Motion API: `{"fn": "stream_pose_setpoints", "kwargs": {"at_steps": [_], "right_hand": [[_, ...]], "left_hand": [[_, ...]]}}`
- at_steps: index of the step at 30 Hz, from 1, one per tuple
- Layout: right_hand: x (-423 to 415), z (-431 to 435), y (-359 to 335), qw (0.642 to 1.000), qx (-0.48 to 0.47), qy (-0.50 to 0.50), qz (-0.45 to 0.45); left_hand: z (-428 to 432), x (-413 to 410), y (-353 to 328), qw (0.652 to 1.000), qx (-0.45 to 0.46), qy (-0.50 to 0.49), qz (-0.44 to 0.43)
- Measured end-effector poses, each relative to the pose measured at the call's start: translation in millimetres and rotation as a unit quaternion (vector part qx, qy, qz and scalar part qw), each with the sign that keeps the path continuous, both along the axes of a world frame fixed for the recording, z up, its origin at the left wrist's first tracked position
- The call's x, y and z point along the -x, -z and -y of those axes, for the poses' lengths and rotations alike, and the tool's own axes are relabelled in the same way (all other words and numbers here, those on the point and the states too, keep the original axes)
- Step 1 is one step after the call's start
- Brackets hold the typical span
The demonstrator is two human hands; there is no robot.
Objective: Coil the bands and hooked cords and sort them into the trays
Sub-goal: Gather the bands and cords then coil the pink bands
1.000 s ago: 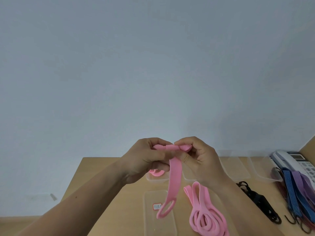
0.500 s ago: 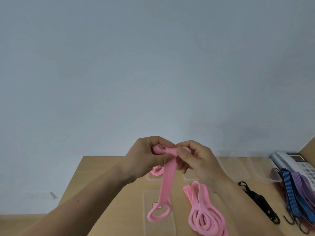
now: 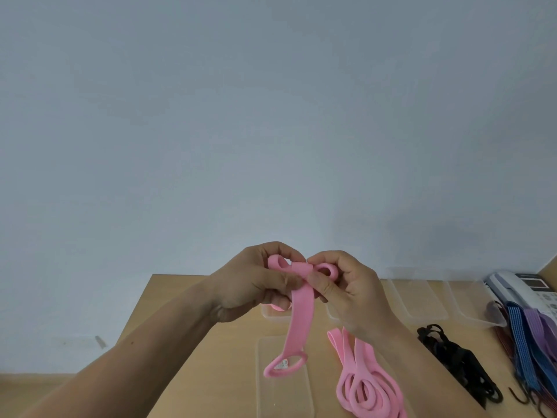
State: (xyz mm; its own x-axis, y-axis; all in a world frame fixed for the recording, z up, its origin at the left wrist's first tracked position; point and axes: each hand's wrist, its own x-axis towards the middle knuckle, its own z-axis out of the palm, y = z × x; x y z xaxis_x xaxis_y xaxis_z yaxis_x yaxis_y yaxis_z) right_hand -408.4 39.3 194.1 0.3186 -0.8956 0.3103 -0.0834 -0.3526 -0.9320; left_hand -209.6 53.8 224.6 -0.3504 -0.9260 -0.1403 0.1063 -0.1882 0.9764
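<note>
I hold a pink band [image 3: 300, 315] in the air above the wooden table [image 3: 187, 336]. My left hand [image 3: 256, 282] grips its folded top on the left, and my right hand [image 3: 346, 285] pinches the fold and a small loop on the right. The band's tail hangs down and ends in a loop handle with a small label. More pink bands [image 3: 361, 378] lie loose on the table below my right wrist. Black hooked cords [image 3: 458, 366] lie to their right. Blue, purple and red hooked cords [image 3: 530, 342] lie at the far right.
Clear plastic trays [image 3: 422, 300] stand in a row along the table's far edge; the leftmost one [image 3: 268, 313] holds something pink, mostly hidden behind my left hand. A clear lid [image 3: 283, 387] lies flat near me. A white desk phone [image 3: 518, 289] sits at the far right.
The band's hanging tail has become shorter as more of it is wrapped at the top. A small loop now shows at my right fingers, and the bottom handle has swung left.
</note>
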Motion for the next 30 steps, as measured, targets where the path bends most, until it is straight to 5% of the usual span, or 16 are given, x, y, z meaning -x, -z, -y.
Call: {"fn": "stream_pose_setpoints", "kwargs": {"at_steps": [9,14,20,30], "right_hand": [[-7.1,2.4,3.9,1.0,0.003,0.0,0.028],[-4.4,2.9,1.9,0.992,-0.083,-0.028,0.095],[-4.8,2.0,-8.8,0.989,-0.14,-0.035,0.042],[-5.6,2.0,-12.5,0.994,-0.091,-0.006,0.058]], "left_hand": [[-0.5,1.6,3.9,0.997,0.038,-0.062,-0.002],[0.3,1.9,14.4,0.991,0.12,-0.058,0.012],[-4.8,10.9,21.1,0.976,0.202,-0.063,0.046],[-4.4,8.2,19.9,0.984,0.14,-0.082,0.079]]}}
